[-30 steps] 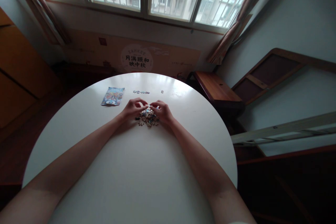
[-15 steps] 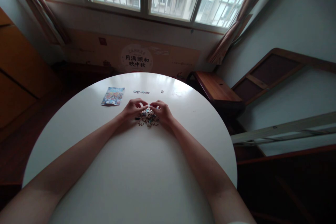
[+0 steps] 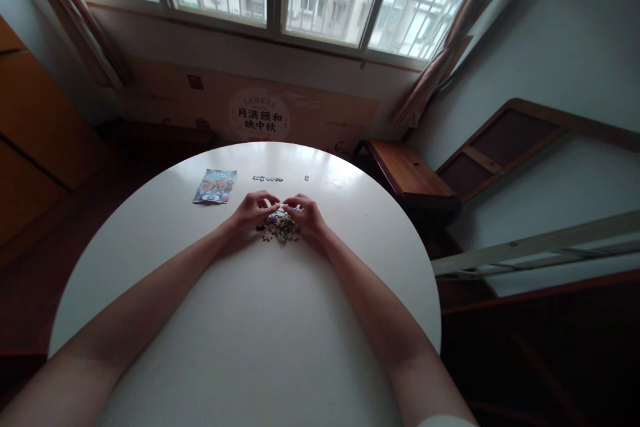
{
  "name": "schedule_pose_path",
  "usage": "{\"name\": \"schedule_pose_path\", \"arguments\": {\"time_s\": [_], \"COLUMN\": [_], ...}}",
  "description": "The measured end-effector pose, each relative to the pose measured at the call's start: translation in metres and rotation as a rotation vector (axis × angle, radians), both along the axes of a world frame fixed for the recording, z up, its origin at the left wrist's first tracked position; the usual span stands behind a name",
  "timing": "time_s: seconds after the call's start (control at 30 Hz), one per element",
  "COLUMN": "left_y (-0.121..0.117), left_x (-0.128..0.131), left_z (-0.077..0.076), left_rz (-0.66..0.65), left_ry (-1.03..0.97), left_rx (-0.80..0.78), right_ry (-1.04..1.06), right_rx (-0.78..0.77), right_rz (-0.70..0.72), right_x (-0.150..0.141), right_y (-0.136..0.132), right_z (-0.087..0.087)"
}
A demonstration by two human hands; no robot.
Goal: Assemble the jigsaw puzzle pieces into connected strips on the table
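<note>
A loose heap of small jigsaw puzzle pieces [image 3: 281,227] lies on the round white table [image 3: 250,320]. Over its far side my left hand [image 3: 255,209] and my right hand [image 3: 303,212] nearly meet, thumbs and fingers pinched. Between the fingertips a small pale puzzle piece [image 3: 282,205] shows; both hands seem to grip it, though its outline is mostly covered. Beyond the hands lies a short row of puzzle pieces [image 3: 267,179], with one single piece [image 3: 307,178] apart to the right.
A colourful printed packet [image 3: 215,186] lies flat on the table, left of the hands. Past the table's right edge stands a wooden bench or low cabinet [image 3: 407,170]. A printed cardboard panel [image 3: 310,107] leans below the barred window [image 3: 325,0].
The view has shifted slightly. Both hands stay pinched together over the heap, with only small finger movement; the row of pieces and the packet have not moved on the table.
</note>
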State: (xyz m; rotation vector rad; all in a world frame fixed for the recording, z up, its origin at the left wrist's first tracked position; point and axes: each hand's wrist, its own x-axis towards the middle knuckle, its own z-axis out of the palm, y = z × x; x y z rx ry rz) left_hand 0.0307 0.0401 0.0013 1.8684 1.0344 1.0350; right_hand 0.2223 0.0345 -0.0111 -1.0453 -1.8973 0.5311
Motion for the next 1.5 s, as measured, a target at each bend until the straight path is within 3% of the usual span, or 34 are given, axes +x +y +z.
{"name": "schedule_pose_path", "arguments": {"time_s": [0.57,1.17,1.5], "left_y": [-0.0008,-0.0027,0.0011], "left_x": [0.0011,0.0018,0.0028], "left_z": [-0.0024,0.0002,-0.0006], "left_rz": [-0.001,-0.036,0.004], "left_ry": [0.005,-0.012,0.005], "left_rx": [-0.011,-0.020,0.052], "right_ry": [-0.002,0.010,0.027], "right_rx": [0.001,0.000,0.006], "right_rz": [-0.008,-0.009,-0.022], "right_x": [0.0016,0.0005,0.0002], "right_y": [0.0030,-0.0019,0.0014], "right_z": [-0.0081,0.0009,-0.0017]}}
